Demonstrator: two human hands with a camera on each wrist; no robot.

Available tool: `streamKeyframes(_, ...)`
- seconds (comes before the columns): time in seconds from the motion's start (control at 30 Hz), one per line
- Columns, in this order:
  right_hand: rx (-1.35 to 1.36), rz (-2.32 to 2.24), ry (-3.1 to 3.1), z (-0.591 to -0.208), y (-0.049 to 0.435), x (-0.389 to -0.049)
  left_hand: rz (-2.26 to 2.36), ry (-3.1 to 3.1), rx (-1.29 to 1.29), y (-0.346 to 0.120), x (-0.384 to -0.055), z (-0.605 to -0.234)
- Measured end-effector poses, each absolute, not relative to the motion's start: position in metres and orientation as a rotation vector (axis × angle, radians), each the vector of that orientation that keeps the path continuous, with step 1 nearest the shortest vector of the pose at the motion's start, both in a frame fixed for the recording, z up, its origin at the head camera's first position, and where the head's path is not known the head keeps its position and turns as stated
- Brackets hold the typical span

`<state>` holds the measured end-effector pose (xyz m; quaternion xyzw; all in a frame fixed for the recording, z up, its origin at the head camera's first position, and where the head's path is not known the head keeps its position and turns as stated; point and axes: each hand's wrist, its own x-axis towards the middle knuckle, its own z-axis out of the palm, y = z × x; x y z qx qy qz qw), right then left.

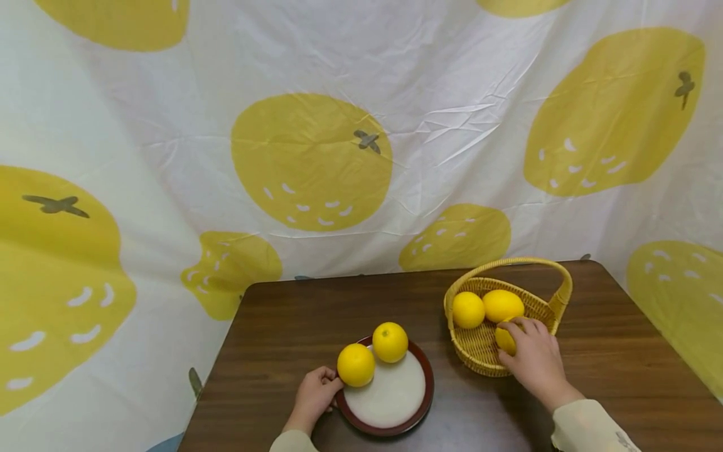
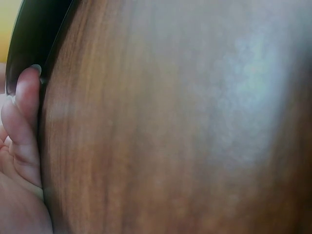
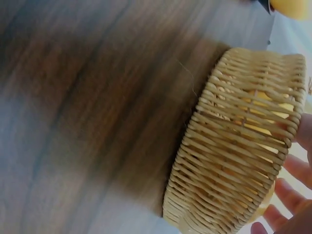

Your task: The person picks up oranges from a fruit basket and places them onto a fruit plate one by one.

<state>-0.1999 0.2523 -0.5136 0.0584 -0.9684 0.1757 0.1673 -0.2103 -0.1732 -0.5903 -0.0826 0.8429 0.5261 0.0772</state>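
A white plate [image 1: 390, 397] with a dark red-brown rim bears two round yellow fruits, one at its left edge [image 1: 356, 365] and one at the back [image 1: 390, 342]. My left hand [image 1: 316, 394] pinches the plate's left rim; in the left wrist view its fingertips [image 2: 29, 90] touch the rim's dark underside. At the right stands a wicker basket [image 1: 476, 349] with an arched handle. Inside it my right hand [image 1: 534, 359] grips a yellow fruit [image 1: 504, 341], mostly hidden by the fingers. Beside that lie a lemon [image 1: 504, 306] and a round yellow fruit [image 1: 468, 310].
The dark wooden table [image 1: 305, 320] carries the plate and the basket a short gap apart. A white cloth [image 1: 429, 144] printed with big yellow fruits hangs behind and beside the table. The basket's handle [image 1: 511, 262] arches over its back part.
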Motion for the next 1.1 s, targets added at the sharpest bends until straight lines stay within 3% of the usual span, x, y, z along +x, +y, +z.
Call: streamKeyframes(1.1,0.202,0.252,-3.006,-0.499,0.25,-0.219,1.565,2.539,-0.241,-0.174,-0.211,-0.592)
